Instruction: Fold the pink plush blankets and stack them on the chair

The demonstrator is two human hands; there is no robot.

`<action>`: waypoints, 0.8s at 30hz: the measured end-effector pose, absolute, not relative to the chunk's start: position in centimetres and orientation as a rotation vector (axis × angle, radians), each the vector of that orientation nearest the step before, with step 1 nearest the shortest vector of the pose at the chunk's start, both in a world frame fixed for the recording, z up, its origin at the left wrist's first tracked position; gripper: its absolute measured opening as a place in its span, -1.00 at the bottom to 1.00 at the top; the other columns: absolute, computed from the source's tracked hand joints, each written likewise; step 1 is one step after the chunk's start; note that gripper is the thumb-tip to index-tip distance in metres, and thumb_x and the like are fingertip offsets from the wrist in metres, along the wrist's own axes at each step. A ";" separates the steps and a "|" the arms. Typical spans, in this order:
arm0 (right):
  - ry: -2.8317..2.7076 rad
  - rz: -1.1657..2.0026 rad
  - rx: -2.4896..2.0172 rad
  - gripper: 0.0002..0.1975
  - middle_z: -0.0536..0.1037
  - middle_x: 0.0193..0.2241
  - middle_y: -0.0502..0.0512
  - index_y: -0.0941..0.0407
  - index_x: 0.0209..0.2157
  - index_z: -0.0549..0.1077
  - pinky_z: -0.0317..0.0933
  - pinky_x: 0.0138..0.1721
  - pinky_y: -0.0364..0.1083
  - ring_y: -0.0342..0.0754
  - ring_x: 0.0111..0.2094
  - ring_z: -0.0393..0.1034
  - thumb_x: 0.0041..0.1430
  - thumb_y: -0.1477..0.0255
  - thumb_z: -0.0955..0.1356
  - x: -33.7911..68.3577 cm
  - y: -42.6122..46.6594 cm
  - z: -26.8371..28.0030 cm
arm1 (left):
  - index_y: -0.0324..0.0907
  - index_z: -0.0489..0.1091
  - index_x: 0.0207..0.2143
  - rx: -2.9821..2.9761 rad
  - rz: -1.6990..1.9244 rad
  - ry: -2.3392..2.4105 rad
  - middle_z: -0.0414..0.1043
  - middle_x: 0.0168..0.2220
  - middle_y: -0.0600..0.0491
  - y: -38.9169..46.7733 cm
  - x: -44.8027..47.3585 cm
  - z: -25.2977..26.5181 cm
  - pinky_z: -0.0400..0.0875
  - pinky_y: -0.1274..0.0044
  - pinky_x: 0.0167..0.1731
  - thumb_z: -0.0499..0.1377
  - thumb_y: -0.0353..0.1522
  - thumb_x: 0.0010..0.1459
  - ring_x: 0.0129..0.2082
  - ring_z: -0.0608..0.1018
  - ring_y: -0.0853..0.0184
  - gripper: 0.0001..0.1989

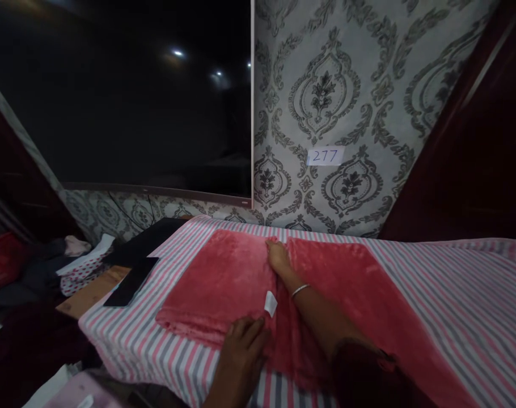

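A plush red blanket (218, 277) lies on the striped cloth, its left part folded into a thick layered stack. The rest of it (347, 289) spreads flat to the right. With fingers bent over the near edge of the folded part, my left hand (243, 343) grips the fabric; its thumb is hidden. My right hand (278, 256), below a wrist with a silver bangle (300, 290), reaches across and pinches the blanket near its far edge, along the fold line. Between the two hands a small white tag (270, 304) sticks up from the blanket.
Pink, grey and white striped cloth (457, 277) covers the surface. A dark phone-like slab (131, 282) sits at its left edge, by a brown board (92, 292). Clothes (41, 272) are piled at far left. A large screen (126, 102) hangs on the patterned wall.
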State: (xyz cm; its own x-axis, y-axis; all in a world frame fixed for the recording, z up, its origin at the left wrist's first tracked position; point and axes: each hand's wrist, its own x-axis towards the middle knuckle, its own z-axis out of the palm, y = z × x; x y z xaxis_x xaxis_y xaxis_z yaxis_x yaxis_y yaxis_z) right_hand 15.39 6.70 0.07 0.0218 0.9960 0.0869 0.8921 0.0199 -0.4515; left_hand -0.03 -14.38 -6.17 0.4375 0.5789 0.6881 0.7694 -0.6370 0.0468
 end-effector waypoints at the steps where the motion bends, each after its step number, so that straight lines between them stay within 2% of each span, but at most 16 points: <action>1: -1.919 0.349 -1.935 -0.50 0.40 0.17 0.38 0.17 0.24 0.37 0.15 0.13 0.01 0.11 0.12 0.35 0.41 0.44 0.07 15.2 6.6 0.3 | -0.10 0.50 -0.01 -2.434 -0.974 -1.176 0.58 0.00 -0.03 -14.4 -0.1 -6.3 0.50 0.34 -0.10 0.13 -0.53 0.13 -0.06 0.52 0.19 -0.61; 3: -1.956 0.240 -1.925 -0.48 0.18 0.34 0.39 0.17 0.31 0.28 0.00 0.25 0.12 0.21 0.30 0.13 0.39 0.41 0.12 14.8 6.3 0.5 | -0.09 0.49 0.02 -2.465 -0.920 -1.205 0.56 0.04 -0.04 -14.3 -0.2 -6.7 0.51 0.32 -0.09 0.12 -0.52 0.13 -0.04 0.53 0.17 -0.59; 5: -2.091 0.154 -1.855 -0.42 -0.02 0.43 0.31 0.16 0.37 0.17 -0.20 0.34 0.19 0.24 0.41 -0.15 0.38 0.33 0.17 14.2 6.0 0.3 | -0.06 0.47 0.06 -2.509 -0.868 -1.238 0.53 0.08 -0.03 -14.2 -0.4 -7.0 0.52 0.28 -0.07 0.12 -0.51 0.13 -0.01 0.53 0.15 -0.55; 7: -2.254 0.205 -1.786 -0.37 -0.05 0.44 0.24 0.14 0.41 0.09 -0.29 0.37 0.20 0.18 0.44 -0.27 0.40 0.20 0.16 13.8 5.9 -0.4 | 0.00 0.46 0.08 -2.560 -0.848 -1.268 0.52 0.10 -0.01 -14.1 -0.5 -7.3 0.54 0.26 -0.08 0.14 -0.48 0.13 -0.02 0.54 0.13 -0.54; 10: -2.315 0.336 -1.795 -0.32 -0.07 0.45 0.21 0.12 0.42 0.04 -0.29 0.37 0.25 0.14 0.45 -0.31 0.40 0.10 0.12 13.7 6.1 -1.5 | 0.04 0.47 0.06 -2.603 -0.843 -1.375 0.52 0.11 0.03 -14.2 -0.1 -7.2 0.56 0.23 -0.11 0.18 -0.47 0.12 -0.05 0.56 0.09 -0.54; 13: -2.307 0.364 -1.811 -0.31 -0.12 0.46 0.21 0.11 0.43 0.02 -0.31 0.37 0.27 0.12 0.46 -0.36 0.40 0.09 0.12 13.8 6.4 -1.4 | 0.05 0.47 0.08 -2.588 -0.887 -1.429 0.51 0.13 0.06 -15.0 0.2 -6.6 0.56 0.21 -0.06 0.17 -0.47 0.12 -0.02 0.57 0.08 -0.53; 18: -2.305 0.510 -1.878 -0.32 -0.10 0.45 0.25 0.08 0.43 0.03 -0.29 0.35 0.30 0.16 0.46 -0.34 0.40 0.06 0.09 13.6 4.5 1.0 | 0.07 0.38 0.18 -2.600 -1.140 -1.313 0.53 0.09 0.09 -15.5 -3.4 -3.7 0.52 0.38 0.06 0.18 -0.28 0.21 0.04 0.58 0.20 -0.53; 21: -2.325 0.417 -1.756 -0.28 -0.10 0.45 0.27 0.04 0.43 0.02 -0.29 0.36 0.28 0.24 0.45 -0.33 0.37 0.00 0.14 13.2 0.8 1.4 | -0.06 0.49 0.05 -2.379 -1.318 -1.645 0.58 0.01 -0.01 -13.1 -8.7 -1.1 0.48 0.35 0.07 0.07 -0.21 0.27 0.03 0.59 0.17 -0.63; 24: -2.440 0.361 -1.566 -0.22 -0.13 0.45 0.25 0.01 0.43 0.02 -0.33 0.37 0.25 0.27 0.45 -0.34 0.32 -0.04 0.21 13.0 -3.4 0.2 | -0.25 0.49 0.00 -2.009 -1.282 -2.214 0.56 -0.01 -0.19 -9.2 -13.8 1.2 0.47 0.26 0.05 0.09 -0.14 0.14 -0.01 0.59 0.04 -0.51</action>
State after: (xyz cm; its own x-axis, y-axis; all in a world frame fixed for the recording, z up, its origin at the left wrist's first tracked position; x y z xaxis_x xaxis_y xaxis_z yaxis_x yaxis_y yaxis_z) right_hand 13.05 -3.36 0.15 -0.4081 0.9115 0.0514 0.8576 0.4020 -0.3207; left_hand -13.83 -9.20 1.15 -0.2330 0.8820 0.4097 0.7944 -0.0704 0.6033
